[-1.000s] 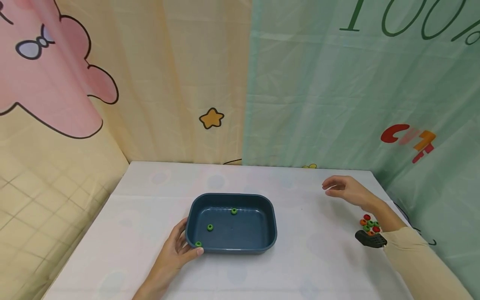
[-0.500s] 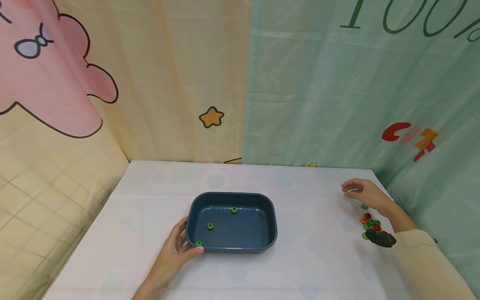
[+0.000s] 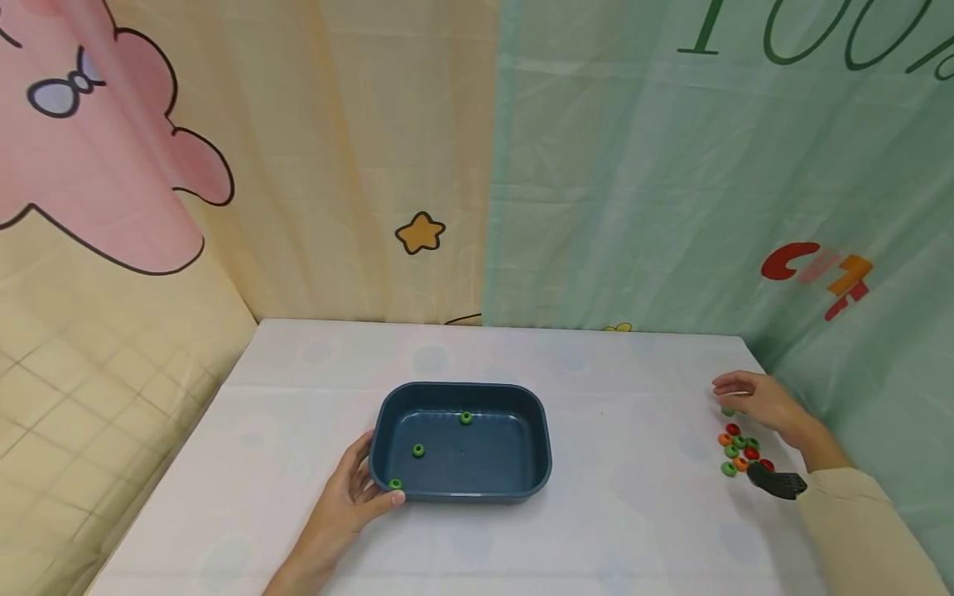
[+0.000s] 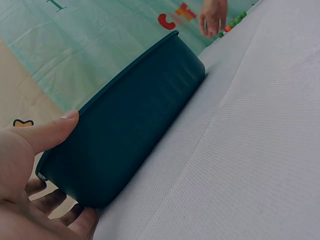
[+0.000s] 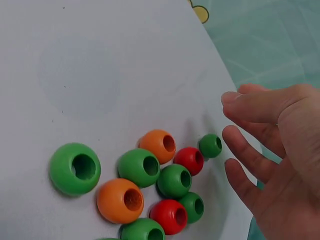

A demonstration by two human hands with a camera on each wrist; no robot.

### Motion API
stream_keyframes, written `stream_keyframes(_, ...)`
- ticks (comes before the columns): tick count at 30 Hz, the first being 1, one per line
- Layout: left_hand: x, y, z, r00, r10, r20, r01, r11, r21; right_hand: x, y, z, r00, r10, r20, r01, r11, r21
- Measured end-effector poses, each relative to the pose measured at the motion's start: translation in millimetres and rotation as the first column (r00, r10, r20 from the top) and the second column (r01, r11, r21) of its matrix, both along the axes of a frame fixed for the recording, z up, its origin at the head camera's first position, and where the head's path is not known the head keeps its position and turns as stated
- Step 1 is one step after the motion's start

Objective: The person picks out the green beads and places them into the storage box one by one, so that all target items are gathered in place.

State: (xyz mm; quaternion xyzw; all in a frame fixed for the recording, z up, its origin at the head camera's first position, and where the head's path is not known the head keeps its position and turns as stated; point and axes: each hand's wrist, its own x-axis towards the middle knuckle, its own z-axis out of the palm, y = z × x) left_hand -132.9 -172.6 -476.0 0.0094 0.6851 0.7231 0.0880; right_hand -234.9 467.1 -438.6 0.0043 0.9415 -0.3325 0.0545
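Observation:
A dark blue rectangular bin (image 3: 480,463) sits mid-table with three green beads (image 3: 419,450) inside, apart from one another. At its near left corner my left hand (image 3: 343,501) grips it, thumb (image 4: 55,134) on the rim and fingers curled at the side. My right hand (image 3: 760,404) hovers at the far right of the table, palm down, over a green bead (image 5: 207,146) set slightly apart. Between thumb and fingers of that hand (image 5: 280,165) nothing is held. Toward me from it lies a loose cluster of green, red and orange beads (image 5: 172,181) with round holes.
A white tablecloth (image 3: 611,497) with pale dots covers the table. Patterned curtains (image 3: 358,165) hang right behind the far edge and along the right side. A black device (image 3: 777,481) is worn at the right wrist, beside the beads.
My right hand has moved right and a little toward me, reaching the lone green bead beyond the cluster. The left hand and bin have stayed put.

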Motion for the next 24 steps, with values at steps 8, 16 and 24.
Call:
stream_keyframes(8,1.0,-0.4,0.5,1.0,-0.005,-0.005,0.005,1.0,0.002,6.6,18,-9.9,0.996,-0.048,0.076,0.05,0.998,-0.024)
stream_keyframes(16,-0.4,1.2,0.9,1.0,-0.005,0.005,0.005,1.0,0.01,6.9,26,-21.6,0.991,-0.073,0.114,0.073,0.997,0.0)
stream_keyframes(24,-0.7,0.3,-0.1,1.0,-0.005,0.004,0.005,1.0,0.01,6.5,25,-24.6,0.991,-0.076,0.11,0.075,0.997,0.016)
